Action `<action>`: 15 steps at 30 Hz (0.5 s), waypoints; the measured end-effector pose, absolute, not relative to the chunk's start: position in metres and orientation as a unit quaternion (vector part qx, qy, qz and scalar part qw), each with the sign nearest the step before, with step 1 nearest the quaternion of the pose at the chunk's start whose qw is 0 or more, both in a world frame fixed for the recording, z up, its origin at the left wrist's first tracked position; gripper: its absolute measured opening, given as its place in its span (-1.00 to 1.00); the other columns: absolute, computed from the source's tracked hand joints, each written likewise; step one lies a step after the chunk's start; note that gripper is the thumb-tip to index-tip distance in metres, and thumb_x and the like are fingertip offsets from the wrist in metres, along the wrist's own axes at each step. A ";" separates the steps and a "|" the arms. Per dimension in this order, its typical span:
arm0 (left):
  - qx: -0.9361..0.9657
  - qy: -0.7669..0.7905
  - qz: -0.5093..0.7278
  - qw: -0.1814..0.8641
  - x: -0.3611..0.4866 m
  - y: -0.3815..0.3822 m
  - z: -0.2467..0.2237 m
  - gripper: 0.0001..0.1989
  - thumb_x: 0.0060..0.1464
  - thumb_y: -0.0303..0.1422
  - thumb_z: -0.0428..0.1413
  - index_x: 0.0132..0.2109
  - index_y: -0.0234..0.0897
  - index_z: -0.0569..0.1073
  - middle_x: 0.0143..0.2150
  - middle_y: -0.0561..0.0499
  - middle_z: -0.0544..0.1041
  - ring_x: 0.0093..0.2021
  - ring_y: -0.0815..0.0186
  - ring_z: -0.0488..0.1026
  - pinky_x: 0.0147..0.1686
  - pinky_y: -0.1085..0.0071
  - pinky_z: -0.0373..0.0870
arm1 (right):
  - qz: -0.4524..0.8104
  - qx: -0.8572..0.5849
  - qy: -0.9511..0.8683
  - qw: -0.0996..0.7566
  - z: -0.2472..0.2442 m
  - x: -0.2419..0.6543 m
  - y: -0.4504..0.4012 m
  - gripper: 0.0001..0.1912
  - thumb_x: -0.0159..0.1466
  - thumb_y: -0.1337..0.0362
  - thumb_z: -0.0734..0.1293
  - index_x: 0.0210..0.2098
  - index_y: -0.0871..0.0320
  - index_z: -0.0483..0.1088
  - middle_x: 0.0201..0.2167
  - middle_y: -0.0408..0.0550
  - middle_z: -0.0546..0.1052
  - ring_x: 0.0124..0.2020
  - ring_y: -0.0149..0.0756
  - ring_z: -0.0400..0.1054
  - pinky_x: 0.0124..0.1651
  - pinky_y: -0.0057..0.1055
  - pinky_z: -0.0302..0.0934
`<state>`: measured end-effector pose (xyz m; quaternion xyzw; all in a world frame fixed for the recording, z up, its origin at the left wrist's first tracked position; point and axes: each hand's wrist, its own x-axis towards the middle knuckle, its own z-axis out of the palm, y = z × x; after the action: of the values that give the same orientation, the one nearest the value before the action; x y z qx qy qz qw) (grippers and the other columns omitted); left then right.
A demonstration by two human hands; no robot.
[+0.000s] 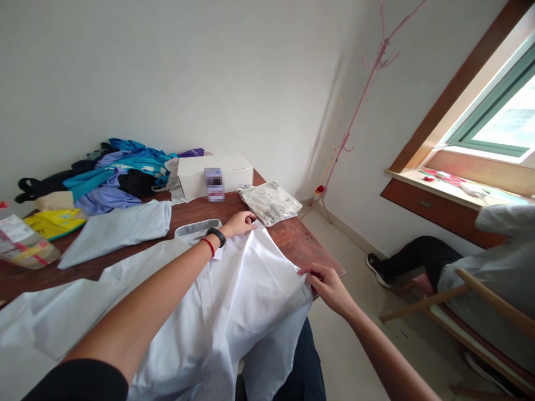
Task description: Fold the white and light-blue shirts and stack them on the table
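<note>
A white button-up shirt [246,295] lies spread over the front of the wooden table, its collar toward the far side and its lower part hanging over the edge. My left hand [239,224], with a black wristband and a red cord at the wrist, pinches the shirt near the shoulder. On the right, my right hand [324,281] grips the shirt's edge just past the table's front corner. The cloth between both hands is pulled fairly taut. My left forearm crosses over the shirt and covers part of its front.
A folded pale shirt [121,223], a heap of clothes [121,172], a white box [192,178], a folded printed cloth [271,201] and a plastic bottle [25,239] sit on the table [301,245]. A pink coat rack [355,111] stands behind. A person [493,267] sits at right.
</note>
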<state>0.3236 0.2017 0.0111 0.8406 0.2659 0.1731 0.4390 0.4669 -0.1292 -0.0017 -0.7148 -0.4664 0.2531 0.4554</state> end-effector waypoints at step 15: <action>0.869 0.153 0.163 0.441 0.310 0.221 0.072 -0.50 0.12 0.05 0.19 -0.17 -0.36 0.64 -0.24 -0.08 0.65 -0.23 0.19 0.52 -0.18 0.35 0.42 | 0.246 -0.720 -0.409 0.504 0.000 0.472 -0.112 -0.55 0.19 -0.09 0.45 -0.19 0.19 0.59 -0.33 0.03 0.65 -0.30 -0.12 0.53 -0.26 -0.32 0.41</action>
<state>0.3097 0.2212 0.0722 0.8694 0.1529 0.1629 0.4408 0.4724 -0.1118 0.0004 -0.7197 -0.4093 0.2463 0.5038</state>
